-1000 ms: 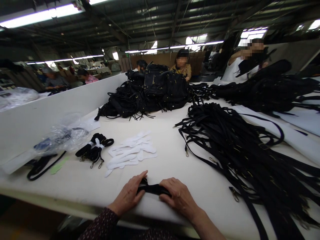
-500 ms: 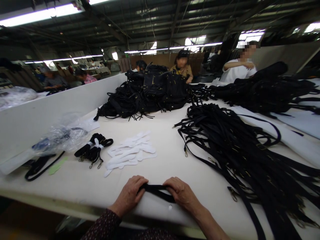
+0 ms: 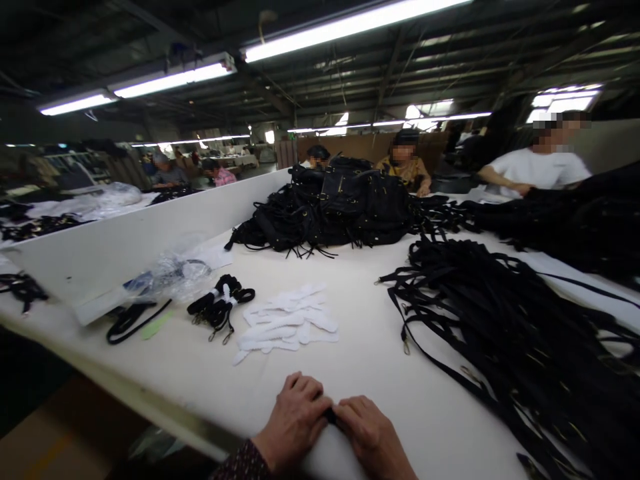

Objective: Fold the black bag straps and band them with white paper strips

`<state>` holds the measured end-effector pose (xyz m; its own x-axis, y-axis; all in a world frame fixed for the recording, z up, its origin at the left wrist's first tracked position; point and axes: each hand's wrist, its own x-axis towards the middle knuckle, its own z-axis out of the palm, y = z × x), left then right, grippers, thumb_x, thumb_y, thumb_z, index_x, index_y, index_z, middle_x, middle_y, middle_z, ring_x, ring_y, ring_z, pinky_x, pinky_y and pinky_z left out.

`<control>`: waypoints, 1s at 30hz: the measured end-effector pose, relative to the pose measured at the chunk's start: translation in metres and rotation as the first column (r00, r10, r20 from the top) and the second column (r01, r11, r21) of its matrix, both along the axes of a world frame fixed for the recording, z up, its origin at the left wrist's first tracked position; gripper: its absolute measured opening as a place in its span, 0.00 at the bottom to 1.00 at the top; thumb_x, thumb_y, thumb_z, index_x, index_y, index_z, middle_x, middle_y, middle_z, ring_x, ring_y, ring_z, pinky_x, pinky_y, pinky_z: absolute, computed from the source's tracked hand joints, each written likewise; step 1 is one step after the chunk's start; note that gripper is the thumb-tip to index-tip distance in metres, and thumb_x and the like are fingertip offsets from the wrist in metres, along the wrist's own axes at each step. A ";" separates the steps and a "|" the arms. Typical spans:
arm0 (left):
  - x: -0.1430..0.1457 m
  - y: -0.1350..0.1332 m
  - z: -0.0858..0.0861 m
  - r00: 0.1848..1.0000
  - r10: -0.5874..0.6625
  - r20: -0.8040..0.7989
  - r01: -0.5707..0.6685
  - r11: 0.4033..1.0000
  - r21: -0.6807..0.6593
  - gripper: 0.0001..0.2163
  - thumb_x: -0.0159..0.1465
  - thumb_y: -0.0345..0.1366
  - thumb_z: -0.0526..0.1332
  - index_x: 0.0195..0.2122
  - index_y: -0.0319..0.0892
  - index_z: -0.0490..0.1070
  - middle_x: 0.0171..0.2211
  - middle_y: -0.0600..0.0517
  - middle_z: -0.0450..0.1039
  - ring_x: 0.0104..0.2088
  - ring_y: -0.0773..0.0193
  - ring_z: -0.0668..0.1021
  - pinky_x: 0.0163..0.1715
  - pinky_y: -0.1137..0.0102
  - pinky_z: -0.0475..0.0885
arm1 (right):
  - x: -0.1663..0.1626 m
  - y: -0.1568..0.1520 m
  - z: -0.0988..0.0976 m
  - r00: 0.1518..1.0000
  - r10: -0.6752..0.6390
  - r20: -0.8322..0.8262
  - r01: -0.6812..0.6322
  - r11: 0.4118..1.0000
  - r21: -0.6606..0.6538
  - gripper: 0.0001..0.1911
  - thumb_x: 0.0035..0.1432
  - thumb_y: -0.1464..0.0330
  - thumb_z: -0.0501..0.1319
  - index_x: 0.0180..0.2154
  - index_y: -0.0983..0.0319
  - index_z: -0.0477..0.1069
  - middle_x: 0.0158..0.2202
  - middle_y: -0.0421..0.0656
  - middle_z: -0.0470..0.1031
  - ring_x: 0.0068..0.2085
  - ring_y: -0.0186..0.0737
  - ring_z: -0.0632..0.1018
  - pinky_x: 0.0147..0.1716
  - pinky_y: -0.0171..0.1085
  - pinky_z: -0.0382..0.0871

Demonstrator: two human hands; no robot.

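Observation:
Close together at the table's near edge, my left hand [image 3: 299, 415] and my right hand [image 3: 369, 430] are both closed on a black strap [image 3: 331, 415]. Only a small piece of the strap shows between the fingers; the rest is hidden by the hands. Just beyond them lies a loose stack of white paper-like strips [image 3: 290, 323]. Left of the strips sits a bundle of black straps [image 3: 220, 307], folded up, with white bands around it and metal clips at its near end. To the right spreads a big heap of loose black straps [image 3: 480, 313] with metal clips.
A pile of black bags [image 3: 345, 203] stands at the back of the white table [image 3: 370, 320]. Clear plastic wrapping [image 3: 183, 273] and a green slip [image 3: 157, 325] lie at left, beside a low white partition [image 3: 150, 230]. Several people sit beyond, one in a white shirt [image 3: 537, 170].
My hands have drawn together, so the strap that stretched between them is now mostly covered. The view has turned left, shifting the scene rightward.

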<state>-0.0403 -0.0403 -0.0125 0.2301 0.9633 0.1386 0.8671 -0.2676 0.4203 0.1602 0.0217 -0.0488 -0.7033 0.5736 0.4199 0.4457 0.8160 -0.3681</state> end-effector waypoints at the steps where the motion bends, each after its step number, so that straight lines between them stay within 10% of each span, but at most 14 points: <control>1: 0.002 0.003 0.000 1.000 0.014 -0.007 -0.014 1.000 -0.004 0.08 0.66 0.44 0.59 0.45 0.54 0.72 0.43 0.54 0.74 0.49 0.58 0.73 0.54 0.56 0.62 | 0.001 0.004 -0.001 1.000 0.016 -0.008 -0.016 1.000 0.009 0.10 0.65 0.75 0.54 0.41 0.56 0.71 0.34 0.40 0.77 0.36 0.40 0.76 0.37 0.38 0.70; 16: -0.025 0.034 0.033 0.982 0.106 -0.156 -0.137 0.969 -0.205 0.16 0.59 0.52 0.62 0.38 0.44 0.78 0.39 0.46 0.77 0.42 0.49 0.77 0.44 0.52 0.69 | -0.040 0.054 0.030 0.983 0.154 0.099 -0.147 0.986 -0.076 0.08 0.66 0.72 0.55 0.40 0.56 0.72 0.36 0.40 0.78 0.38 0.38 0.76 0.37 0.37 0.71; 30: -0.034 0.006 -0.023 0.959 0.228 0.166 -0.223 0.974 -0.045 0.05 0.63 0.36 0.60 0.40 0.50 0.71 0.40 0.53 0.74 0.43 0.57 0.72 0.41 0.60 0.63 | -0.068 0.065 0.041 0.980 0.183 0.082 -0.157 0.955 -0.253 0.06 0.65 0.66 0.58 0.40 0.55 0.74 0.38 0.40 0.80 0.40 0.38 0.79 0.41 0.36 0.75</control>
